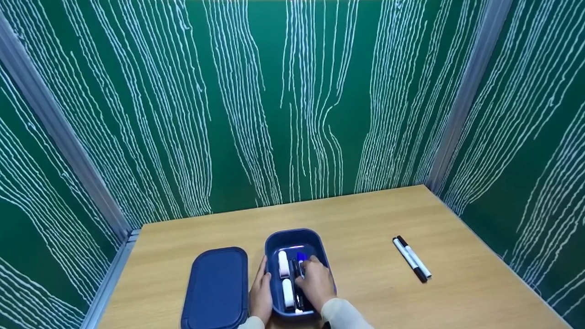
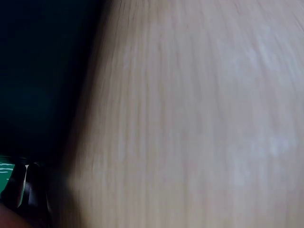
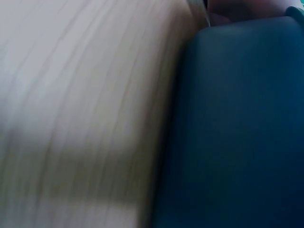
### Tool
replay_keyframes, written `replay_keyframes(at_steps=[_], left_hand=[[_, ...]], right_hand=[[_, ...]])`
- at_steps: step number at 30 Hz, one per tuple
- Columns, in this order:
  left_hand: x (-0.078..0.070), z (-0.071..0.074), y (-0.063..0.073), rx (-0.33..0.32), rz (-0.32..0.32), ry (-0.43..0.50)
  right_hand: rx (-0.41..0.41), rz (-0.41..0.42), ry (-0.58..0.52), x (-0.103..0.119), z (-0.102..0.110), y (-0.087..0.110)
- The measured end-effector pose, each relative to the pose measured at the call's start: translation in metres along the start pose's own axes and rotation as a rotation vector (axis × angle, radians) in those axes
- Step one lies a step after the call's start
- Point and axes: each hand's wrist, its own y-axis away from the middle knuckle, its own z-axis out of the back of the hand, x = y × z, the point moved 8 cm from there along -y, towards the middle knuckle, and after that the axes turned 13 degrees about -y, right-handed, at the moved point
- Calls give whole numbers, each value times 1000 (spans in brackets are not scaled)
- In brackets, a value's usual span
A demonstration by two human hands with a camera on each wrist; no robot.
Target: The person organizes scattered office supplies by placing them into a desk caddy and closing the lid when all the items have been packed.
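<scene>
A dark blue rectangular box (image 1: 296,235) stands on the table without its lid. My left hand (image 1: 261,292) rests along its left outer wall, fingers fairly straight. Inside the box, my right hand (image 1: 315,279) has curled fingers and pinches a blue-capped marker (image 1: 301,257); the hand hides most of it. Left of that marker lie two white objects, an upper one (image 1: 283,263) and a lower one (image 1: 288,293), with dark slim pens (image 1: 299,300) beside them. The box's outer wall (image 3: 237,123) fills the right of the right wrist view.
The matching blue lid (image 1: 215,288) lies flat on the wooden table (image 1: 365,228), left of my left hand. Two white markers with black caps (image 1: 411,258) lie side by side to the right. Green walls with white wavy lines (image 1: 247,105) enclose the table.
</scene>
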Motion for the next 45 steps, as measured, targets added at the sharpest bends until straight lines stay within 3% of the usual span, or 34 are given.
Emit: replay_keyframes(at_steps=[5,12,24,33,45], left_hand=[[0,1,1,-19,-23,-8],[0,-1,0,8,-8,14],[1,-2,-2,1,-20,15],[1,-1,0,1,-16,-9],[0,0,0,11,12,-28]], right_hand=[[-14,14,13,1,0,2],[43,-37,-13,-4,-6,1],[112,-72,-47,-6,-10,-1],[75,-23,-33,-5,-8,1],[118,-63,-48,-8,-12,1]])
